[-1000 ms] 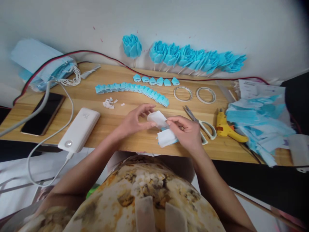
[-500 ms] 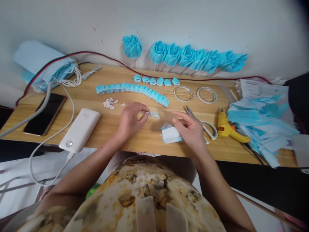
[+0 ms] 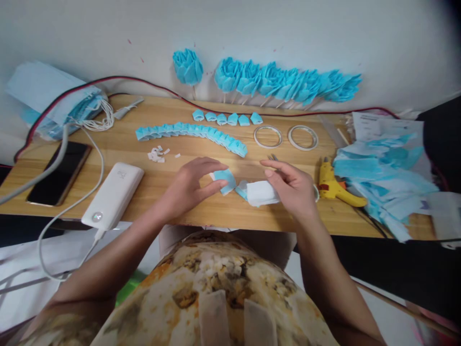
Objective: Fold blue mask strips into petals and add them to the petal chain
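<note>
Light-blue fabric pc (image 3: 230,179) & white fabric pc (image 3: 261,193) prob. left; L hand (image 3: 187,186) wide, R hand (image 3: 294,186) slightly parted, grip unclear; blue folded-fabric row (image 3: 190,129) done

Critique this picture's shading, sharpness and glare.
Head view: the upper right corner falls to black; head view: print on the paper sheet is illegibly soft; head view: the phone shows no strong glare; head view: the white piece at the right hand shows little detail.
</note>
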Tool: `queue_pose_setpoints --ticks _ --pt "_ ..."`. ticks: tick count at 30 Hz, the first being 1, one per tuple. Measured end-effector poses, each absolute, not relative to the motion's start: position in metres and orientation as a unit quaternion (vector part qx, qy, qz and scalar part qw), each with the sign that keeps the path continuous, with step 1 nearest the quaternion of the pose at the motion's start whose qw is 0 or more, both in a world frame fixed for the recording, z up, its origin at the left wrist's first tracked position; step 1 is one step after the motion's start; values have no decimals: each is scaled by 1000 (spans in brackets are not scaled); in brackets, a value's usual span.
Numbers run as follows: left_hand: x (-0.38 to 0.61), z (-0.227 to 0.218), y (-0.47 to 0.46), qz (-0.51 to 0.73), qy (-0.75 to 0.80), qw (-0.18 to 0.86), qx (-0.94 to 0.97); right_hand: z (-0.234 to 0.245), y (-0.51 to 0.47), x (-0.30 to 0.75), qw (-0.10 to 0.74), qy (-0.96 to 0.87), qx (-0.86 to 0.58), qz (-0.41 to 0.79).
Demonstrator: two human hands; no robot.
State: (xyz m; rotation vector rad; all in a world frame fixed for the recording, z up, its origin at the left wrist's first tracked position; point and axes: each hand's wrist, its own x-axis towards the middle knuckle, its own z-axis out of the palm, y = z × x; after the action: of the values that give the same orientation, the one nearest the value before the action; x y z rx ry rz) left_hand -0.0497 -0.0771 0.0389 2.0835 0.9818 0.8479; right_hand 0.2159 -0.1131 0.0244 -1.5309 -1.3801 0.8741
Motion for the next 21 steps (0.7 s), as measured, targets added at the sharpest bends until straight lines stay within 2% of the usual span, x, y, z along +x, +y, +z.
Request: queue_pose_setpoints --ticks 5,8,11,15,21 --pt "-6 37 -64 276 360 573 682 27 -100 201 477 -584 -595 276" --pt "7 33 -54 276 362 641 618 26 -97 200 487 -592 -594 243" --pt "9 34 -44 284 401 621 611 26 -95 203 474 -611 -590 231" --pt "8 38 -40 303 427 518 676 30 -89 204 445 -654 -572 216" --pt "7 29 -40 313 453 412 726 35 -72 198 421 -749 -498 118"
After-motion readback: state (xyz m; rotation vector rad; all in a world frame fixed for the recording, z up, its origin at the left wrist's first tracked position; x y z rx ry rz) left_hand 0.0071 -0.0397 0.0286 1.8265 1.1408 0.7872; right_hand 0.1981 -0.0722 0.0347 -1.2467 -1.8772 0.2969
